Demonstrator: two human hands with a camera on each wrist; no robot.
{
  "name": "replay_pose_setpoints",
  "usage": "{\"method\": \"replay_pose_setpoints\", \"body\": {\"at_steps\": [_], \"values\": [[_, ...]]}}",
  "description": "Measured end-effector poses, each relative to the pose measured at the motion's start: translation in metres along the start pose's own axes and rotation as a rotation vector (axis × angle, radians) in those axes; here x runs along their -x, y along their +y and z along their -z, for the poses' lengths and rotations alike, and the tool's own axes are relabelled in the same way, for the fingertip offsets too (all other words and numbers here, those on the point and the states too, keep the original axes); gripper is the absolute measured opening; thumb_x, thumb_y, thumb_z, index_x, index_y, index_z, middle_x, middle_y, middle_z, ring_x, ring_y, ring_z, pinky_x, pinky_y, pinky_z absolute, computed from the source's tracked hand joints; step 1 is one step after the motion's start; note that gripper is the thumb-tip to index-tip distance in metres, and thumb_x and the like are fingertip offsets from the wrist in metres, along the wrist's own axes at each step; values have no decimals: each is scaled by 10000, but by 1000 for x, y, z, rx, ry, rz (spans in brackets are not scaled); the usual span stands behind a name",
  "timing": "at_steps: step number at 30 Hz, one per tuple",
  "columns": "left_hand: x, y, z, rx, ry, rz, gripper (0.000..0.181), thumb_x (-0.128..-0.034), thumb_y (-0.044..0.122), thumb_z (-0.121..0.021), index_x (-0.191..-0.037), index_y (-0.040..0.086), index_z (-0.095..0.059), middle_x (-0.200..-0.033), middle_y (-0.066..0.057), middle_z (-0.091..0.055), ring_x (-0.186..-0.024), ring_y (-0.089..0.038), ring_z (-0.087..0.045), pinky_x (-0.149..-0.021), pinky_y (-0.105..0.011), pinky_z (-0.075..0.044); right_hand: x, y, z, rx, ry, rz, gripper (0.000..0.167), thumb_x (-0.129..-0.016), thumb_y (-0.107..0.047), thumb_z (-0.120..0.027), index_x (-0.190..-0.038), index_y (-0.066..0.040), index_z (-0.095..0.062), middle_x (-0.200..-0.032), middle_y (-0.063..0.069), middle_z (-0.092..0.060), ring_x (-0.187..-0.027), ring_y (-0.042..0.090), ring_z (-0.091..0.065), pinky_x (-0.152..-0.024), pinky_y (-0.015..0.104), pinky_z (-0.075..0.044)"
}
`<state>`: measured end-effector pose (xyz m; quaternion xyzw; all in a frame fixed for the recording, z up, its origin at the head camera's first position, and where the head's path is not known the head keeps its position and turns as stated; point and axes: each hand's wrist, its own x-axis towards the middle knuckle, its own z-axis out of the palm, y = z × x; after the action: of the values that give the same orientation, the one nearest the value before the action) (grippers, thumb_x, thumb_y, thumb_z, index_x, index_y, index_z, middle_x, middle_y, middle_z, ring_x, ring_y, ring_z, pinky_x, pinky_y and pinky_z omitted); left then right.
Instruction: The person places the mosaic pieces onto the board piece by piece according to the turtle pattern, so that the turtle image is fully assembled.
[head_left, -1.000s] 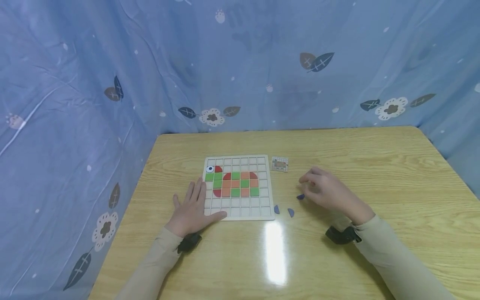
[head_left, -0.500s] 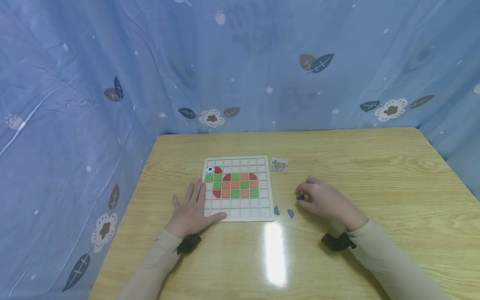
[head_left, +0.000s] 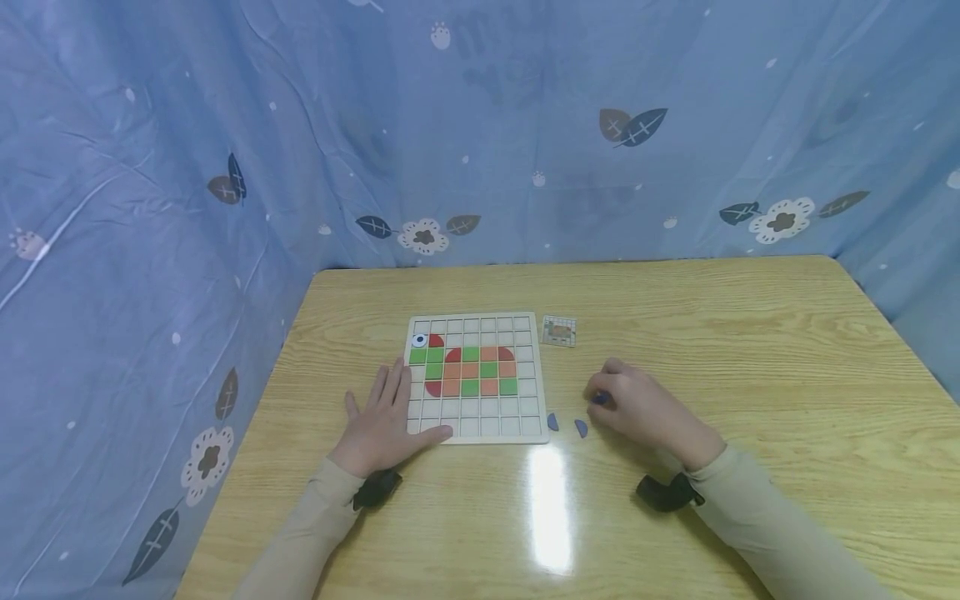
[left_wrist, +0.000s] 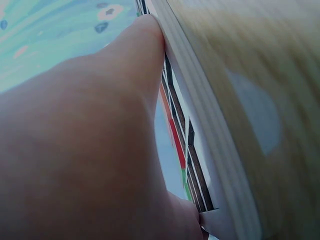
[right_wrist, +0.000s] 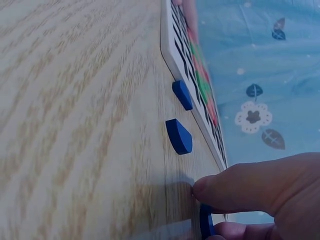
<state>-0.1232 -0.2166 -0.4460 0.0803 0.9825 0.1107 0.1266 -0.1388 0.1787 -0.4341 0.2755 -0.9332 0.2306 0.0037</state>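
Note:
My left hand (head_left: 377, 421) lies flat with spread fingers across the lower left edge of a white grid board (head_left: 480, 427). Red, green and orange tiles and a round eye piece (head_left: 420, 340) fill some of the board's squares. To the right of the board, my right hand (head_left: 651, 414) pinches a blue half-round piece (right_wrist: 205, 221) between thumb and fingers, low over the table. Two more blue half-round pieces lie between that hand and the board: one (right_wrist: 179, 136) nearer the thumb, the other (right_wrist: 182, 95) close against the board's edge.
A small picture card (head_left: 559, 331) lies just right of the board's upper corner. The wooden table (head_left: 712, 308) reaches back to a blue patterned curtain (head_left: 525, 125), which also hangs along the left side. Glare shows on the table in front of the board.
My right hand has closed its fingers on the blue half-round piece, which lay on the table, and shifted slightly left and nearer me. The left hand has stayed in place.

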Motion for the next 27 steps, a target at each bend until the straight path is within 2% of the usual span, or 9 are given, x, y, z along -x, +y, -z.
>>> {"method": "replay_pose_setpoints", "body": {"at_steps": [8, 17, 27], "values": [[-1, 0, 1, -6, -12, 1, 1242, -859, 858, -530, -1672, 33, -82, -1761, -160, -17, -1620, -417, -46, -1127, -853, -42, 1, 0, 0, 19, 16, 14, 92, -856, 2, -773, -915, -68, -768, -899, 11, -630, -756, 75, -574, -692, 282, -569], [-1, 1, 1, -3, -13, 1, 1242, -858, 863, -525, -1673, 36, -85, -1762, -156, -14, -1621, -415, -42, -1128, -851, -35, 1, 2, -2, 40, 45, 25, 172, -843, 39, -778, -981, -63, -768, -948, 31, -673, -851, 152, -665, -779, 364, -603], [1, 1, 3, 7, -10, -3, 1239, -862, 847, -543, -1671, 29, -84, -1760, -164, -20, -1619, -421, -49, -1123, -857, -34, -2, 3, -4, 26, 49, 30, 168, -853, 46, -757, -941, -94, -784, -898, -15, -663, -774, 69, -596, -713, 299, -573]]}}
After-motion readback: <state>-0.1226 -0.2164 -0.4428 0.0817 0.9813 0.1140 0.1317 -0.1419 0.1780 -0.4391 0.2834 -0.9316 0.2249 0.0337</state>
